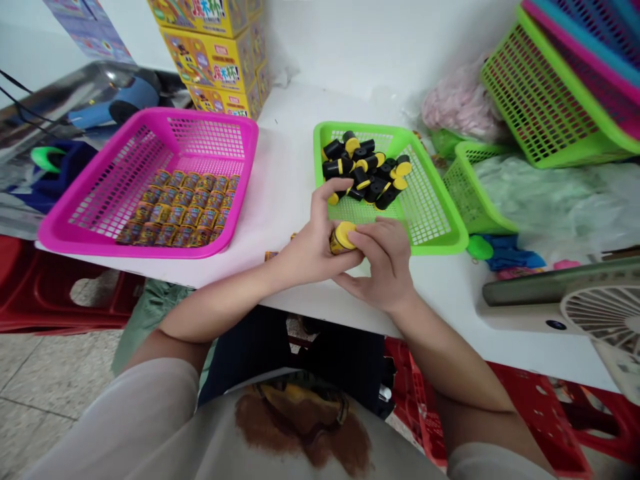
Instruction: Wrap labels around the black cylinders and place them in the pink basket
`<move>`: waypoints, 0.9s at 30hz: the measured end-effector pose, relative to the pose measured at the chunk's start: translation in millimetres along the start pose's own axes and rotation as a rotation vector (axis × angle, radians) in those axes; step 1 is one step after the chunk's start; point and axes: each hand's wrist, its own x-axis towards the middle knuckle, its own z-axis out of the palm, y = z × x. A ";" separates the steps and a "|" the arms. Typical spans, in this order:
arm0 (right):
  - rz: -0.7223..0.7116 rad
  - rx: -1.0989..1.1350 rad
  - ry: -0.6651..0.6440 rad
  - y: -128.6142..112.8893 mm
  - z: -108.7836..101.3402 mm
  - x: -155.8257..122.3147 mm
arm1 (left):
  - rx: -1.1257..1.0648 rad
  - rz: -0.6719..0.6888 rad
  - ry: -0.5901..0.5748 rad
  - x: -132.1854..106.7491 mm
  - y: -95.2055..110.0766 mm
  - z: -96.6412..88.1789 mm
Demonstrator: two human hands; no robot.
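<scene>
My left hand (313,243) is wrapped round a small yellow-capped canister (343,237), its index finger raised and curved. Against the canister's top and side, the fingers of my right hand (387,257) are bent and pressed. Just beyond both hands, a green basket (435,220) holds a loose heap of black cylinders with yellow ends (373,167). To the left, a pink basket (210,249) contains rows of small canisters in printed wraps (175,215). Partly hidden behind my left forearm, a wrapped canister (271,255) lies on the white table (285,160).
Yellow printed boxes (215,63) are stacked at the back. On the right are stacked baskets (545,100), a green basket with clear bags (550,193) and a fan (610,313). A blue tool (120,103) lies at far left. Red crates (430,413) stand below the table.
</scene>
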 end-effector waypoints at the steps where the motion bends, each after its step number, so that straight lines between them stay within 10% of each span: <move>1: 0.011 -0.041 0.027 -1.3 1.6 -0.8 | -0.022 -0.016 -0.032 -0.7 0.5 1.5; 11: -0.028 0.058 0.063 -7.8 -7.0 -0.7 | -0.251 -0.022 -0.331 2.4 2.9 -0.2; 22: -0.188 -0.064 0.098 -6.0 -9.4 -0.8 | -0.106 0.105 0.008 -10.4 5.7 22.6; 27: -0.227 -0.061 0.089 -4.9 -16.0 -1.5 | -0.151 0.011 -0.164 -8.7 8.7 14.8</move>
